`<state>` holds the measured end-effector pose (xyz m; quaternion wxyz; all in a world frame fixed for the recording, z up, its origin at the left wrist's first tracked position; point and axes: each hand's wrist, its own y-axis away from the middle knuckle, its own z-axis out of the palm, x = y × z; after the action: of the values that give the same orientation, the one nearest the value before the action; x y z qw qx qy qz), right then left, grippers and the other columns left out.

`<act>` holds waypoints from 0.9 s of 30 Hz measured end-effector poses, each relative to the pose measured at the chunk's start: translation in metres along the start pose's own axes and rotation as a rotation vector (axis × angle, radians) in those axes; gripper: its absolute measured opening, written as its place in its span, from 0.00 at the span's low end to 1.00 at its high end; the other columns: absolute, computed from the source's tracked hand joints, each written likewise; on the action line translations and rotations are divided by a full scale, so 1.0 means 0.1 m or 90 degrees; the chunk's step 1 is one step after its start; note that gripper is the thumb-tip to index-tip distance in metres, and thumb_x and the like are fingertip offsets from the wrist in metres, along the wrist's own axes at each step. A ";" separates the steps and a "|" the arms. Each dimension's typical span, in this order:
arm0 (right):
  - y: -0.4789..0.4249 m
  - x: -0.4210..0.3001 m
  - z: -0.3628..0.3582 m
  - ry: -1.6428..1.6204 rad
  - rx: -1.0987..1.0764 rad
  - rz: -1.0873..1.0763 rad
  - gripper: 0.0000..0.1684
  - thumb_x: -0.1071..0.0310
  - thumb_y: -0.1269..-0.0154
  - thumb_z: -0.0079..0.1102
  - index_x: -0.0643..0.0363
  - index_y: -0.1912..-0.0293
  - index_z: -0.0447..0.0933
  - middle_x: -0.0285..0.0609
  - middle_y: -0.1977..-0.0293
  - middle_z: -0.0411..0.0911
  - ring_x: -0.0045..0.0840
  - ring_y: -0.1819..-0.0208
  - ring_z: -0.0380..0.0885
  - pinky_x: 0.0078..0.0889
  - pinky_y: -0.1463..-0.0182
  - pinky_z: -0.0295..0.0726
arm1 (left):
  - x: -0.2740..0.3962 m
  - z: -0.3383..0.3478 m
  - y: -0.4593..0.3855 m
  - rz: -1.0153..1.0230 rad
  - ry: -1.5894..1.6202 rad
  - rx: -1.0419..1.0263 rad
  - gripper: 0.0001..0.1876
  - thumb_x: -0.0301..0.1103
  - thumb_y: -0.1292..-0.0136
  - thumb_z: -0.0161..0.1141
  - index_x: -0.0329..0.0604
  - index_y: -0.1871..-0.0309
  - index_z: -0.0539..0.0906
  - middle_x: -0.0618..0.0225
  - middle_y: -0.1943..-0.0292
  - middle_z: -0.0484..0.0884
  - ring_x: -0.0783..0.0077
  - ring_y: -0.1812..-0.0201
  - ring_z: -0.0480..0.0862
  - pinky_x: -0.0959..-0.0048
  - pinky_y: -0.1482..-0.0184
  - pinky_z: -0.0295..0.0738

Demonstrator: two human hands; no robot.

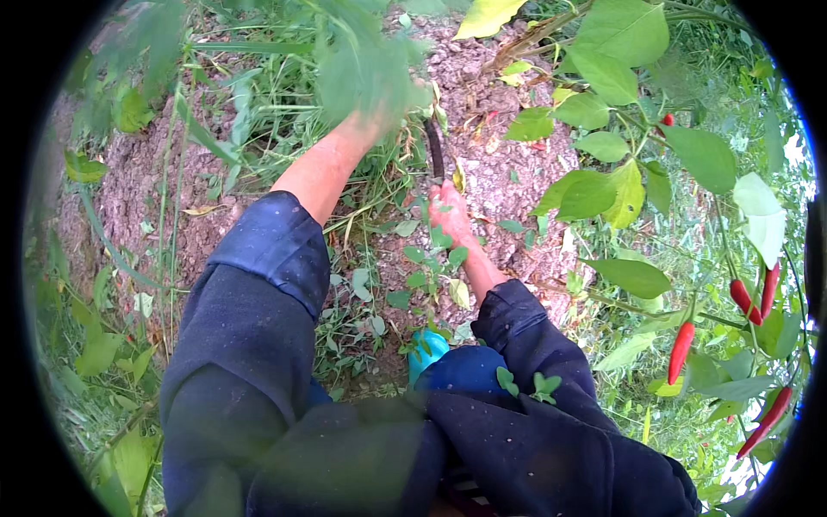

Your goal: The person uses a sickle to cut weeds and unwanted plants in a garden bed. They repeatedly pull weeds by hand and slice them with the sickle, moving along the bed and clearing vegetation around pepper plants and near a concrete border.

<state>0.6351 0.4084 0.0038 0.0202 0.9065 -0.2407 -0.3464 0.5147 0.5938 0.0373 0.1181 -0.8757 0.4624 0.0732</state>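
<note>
My right hand (451,213) is closed around the near end of a dark, slightly curved tool (435,148), which looks like a sickle. The tool points away from me over the crumbly soil, and its far end is lost among leaves. My left hand (386,111) reaches forward into green weeds (291,123) beside the tool's far end. A blurred leaf close to the camera covers most of its fingers, so its grip is hidden. Small leafy weeds (420,274) grow between my forearms.
Chilli plants with red peppers (681,352) hang on the right, their broad leaves (636,276) reaching inward. A woody stem (517,48) rises at the upper right. A turquoise boot (427,352) shows below my hands. Tall grass stalks (169,213) stand on the left over bare reddish soil (132,168).
</note>
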 end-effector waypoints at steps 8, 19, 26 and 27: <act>-0.15 -0.02 -0.27 0.136 -0.035 -0.058 0.14 0.61 0.39 0.39 0.62 0.69 0.66 0.58 0.75 0.72 0.51 0.70 0.72 0.48 0.66 0.70 | -0.07 0.38 0.07 -0.238 0.297 -0.389 0.30 0.31 0.49 0.51 0.58 0.40 0.59 0.67 0.42 0.64 0.63 0.46 0.71 0.62 0.50 0.69; 1.31 0.84 -0.34 0.168 -0.089 -0.177 0.11 0.66 0.40 0.40 0.62 0.62 0.67 0.57 0.75 0.70 0.48 0.74 0.72 0.45 0.72 0.71 | 0.30 0.11 0.34 -0.118 0.201 -0.214 0.09 0.34 0.51 0.48 0.49 0.74 0.81 0.64 0.74 0.80 0.65 0.69 0.81 0.60 0.67 0.71; 0.19 0.46 -0.75 0.147 0.067 -0.124 0.15 0.65 0.38 0.38 0.65 0.58 0.66 0.59 0.78 0.72 0.48 0.74 0.73 0.44 0.69 0.72 | 0.36 0.33 0.22 -0.254 0.295 -0.332 0.10 0.34 0.47 0.45 0.45 0.64 0.76 0.57 0.69 0.79 0.58 0.65 0.80 0.58 0.66 0.72; -0.18 0.27 -0.74 0.209 -0.066 0.006 0.15 0.63 0.39 0.39 0.65 0.61 0.66 0.61 0.73 0.73 0.51 0.69 0.73 0.47 0.63 0.71 | 0.40 0.35 0.23 -0.280 0.310 -0.331 0.11 0.34 0.45 0.43 0.47 0.63 0.76 0.57 0.67 0.79 0.57 0.64 0.80 0.58 0.64 0.72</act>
<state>0.7072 0.4027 0.0396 0.1074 0.9475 -0.2204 -0.2053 0.5175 0.5588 -0.0096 -0.2067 -0.9460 0.2447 -0.0490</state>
